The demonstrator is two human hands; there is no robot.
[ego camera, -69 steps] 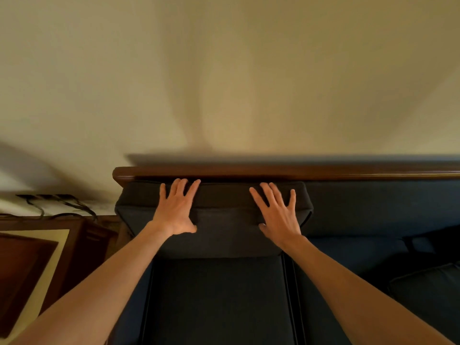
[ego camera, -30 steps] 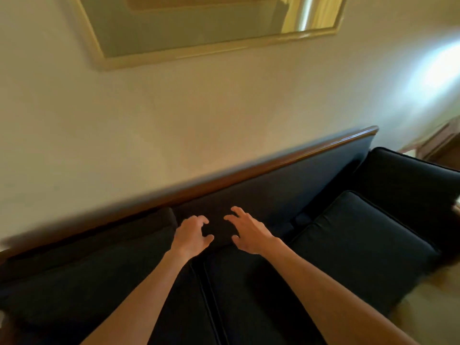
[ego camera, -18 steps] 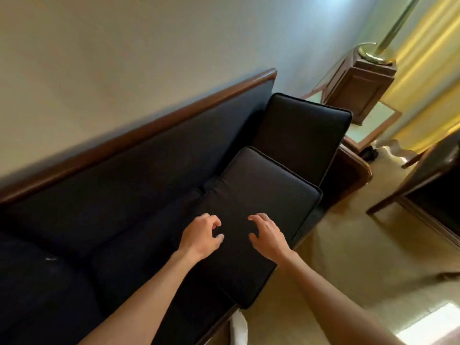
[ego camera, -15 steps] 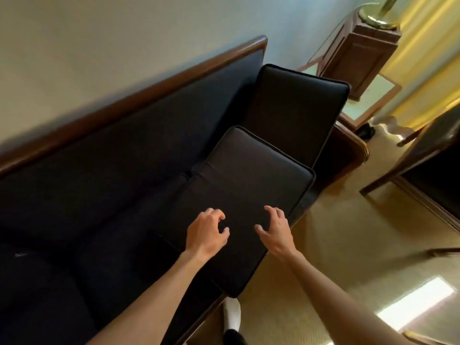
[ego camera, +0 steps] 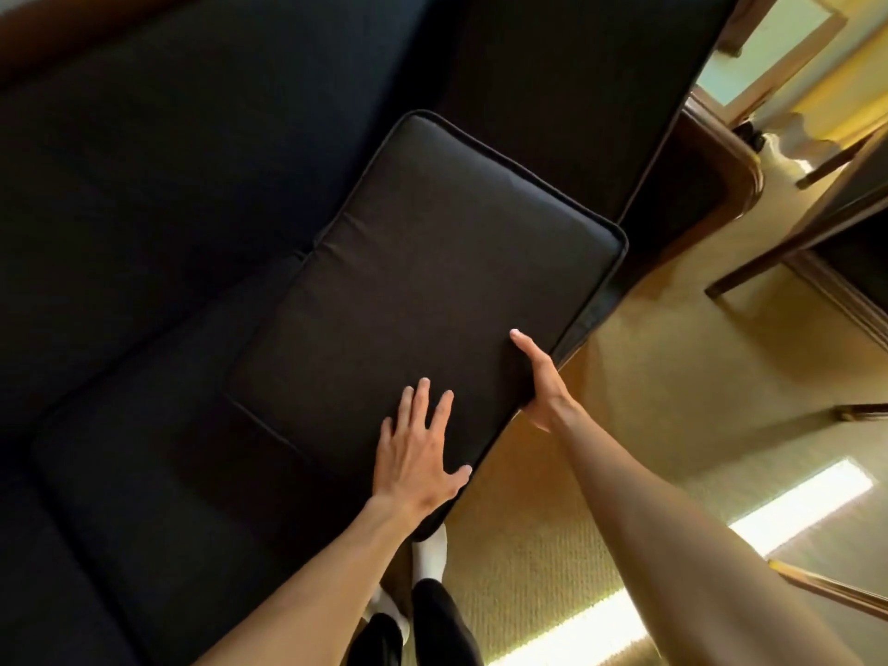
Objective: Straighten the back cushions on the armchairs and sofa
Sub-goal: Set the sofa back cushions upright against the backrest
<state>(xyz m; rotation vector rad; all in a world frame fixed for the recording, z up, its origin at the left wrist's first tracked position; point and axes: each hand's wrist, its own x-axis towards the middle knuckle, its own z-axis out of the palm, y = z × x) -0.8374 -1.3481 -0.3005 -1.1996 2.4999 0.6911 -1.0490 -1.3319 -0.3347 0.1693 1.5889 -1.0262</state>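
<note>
**Both hands on a loose cushion lying flat on the sofa**

A dark sofa (ego camera: 144, 233) fills the left and centre of the frame. A dark piped cushion (ego camera: 432, 281) lies flat on its seat at centre. The left hand (ego camera: 418, 454) presses flat on the cushion's near end, fingers spread wide. The right hand (ego camera: 540, 382) grips the cushion's front edge, thumb on top. Tan carpet (ego camera: 672, 377) shows at right.

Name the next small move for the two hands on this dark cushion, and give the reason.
Probably lift the front edge and tip the cushion up toward the sofa back. It lies flat on the seat; the right hand grips its front edge, and the left hand rests flat on top.
</note>
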